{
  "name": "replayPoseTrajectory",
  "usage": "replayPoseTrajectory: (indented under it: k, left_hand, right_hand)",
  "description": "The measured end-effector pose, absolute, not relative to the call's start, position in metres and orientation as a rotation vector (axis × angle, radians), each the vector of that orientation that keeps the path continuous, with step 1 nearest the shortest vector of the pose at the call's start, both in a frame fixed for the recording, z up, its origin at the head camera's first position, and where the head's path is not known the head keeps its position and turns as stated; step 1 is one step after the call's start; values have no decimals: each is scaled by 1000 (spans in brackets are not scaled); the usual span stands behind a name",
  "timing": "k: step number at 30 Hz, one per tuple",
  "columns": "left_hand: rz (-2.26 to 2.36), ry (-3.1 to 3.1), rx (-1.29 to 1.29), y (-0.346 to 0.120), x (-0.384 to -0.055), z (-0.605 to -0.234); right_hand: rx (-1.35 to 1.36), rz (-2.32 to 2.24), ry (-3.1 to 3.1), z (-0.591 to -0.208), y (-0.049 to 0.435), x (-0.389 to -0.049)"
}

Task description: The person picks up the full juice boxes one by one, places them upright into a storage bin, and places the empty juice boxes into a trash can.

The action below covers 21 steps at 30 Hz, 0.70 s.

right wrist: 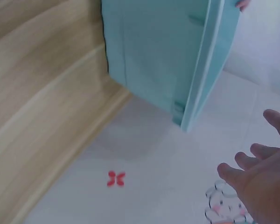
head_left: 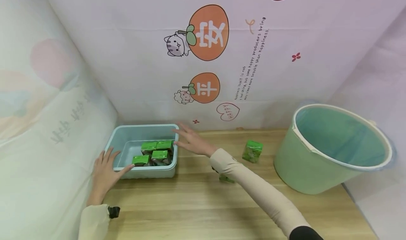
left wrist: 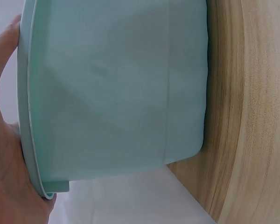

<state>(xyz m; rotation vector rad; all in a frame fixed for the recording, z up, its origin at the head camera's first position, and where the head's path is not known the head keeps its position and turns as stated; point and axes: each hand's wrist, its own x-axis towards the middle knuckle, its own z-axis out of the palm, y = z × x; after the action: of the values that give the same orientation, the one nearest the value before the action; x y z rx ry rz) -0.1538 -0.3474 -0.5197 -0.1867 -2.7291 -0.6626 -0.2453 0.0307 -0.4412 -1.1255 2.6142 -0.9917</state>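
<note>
A light blue plastic bin (head_left: pixel 141 173) stands on the wooden table against the back wall, with several small green-topped boxes (head_left: pixel 160 154) inside, mostly in its right half. My left hand (head_left: pixel 105 171) rests on the bin's front left corner, fingers spread over the left rim and thumb along the front rim. In the left wrist view, the same hand (left wrist: pixel 7 154) lies at the rim above the bin's smooth outer wall. At the bin's right rim is my right hand (head_left: pixel 195 141), its fingers straight and spread. The right wrist view shows this hand (right wrist: pixel 266 175) holding nothing, apart from the bin (right wrist: pixel 158 51).
One green box (head_left: pixel 252 151) stands on the wooden table (head_left: pixel 177 208) right of the bin. Another green box (head_left: pixel 226 178) is mostly hidden behind my right forearm. A large pale green bucket (head_left: pixel 301 166) stands tilted in view at the right. Printed cloth (head_left: pixel 142 63) covers the walls.
</note>
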Motion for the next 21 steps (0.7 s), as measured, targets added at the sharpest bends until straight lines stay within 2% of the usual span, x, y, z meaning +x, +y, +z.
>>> replayPoseTrajectory:
  k: [9, 16, 21]
  left_hand:
    - [-635, -2751, -203, -350, -152, -519]
    - [-656, -2741, -195, -348, -150, -517]
    - [-673, -2744, -197, -348, -151, -518]
  right_hand:
    - [-1077, -886, 2652, -428, 77, -231]
    - [-900, -821, 2656, -416, 116, -221]
    - [-878, -799, 2698, -414, 145, -216]
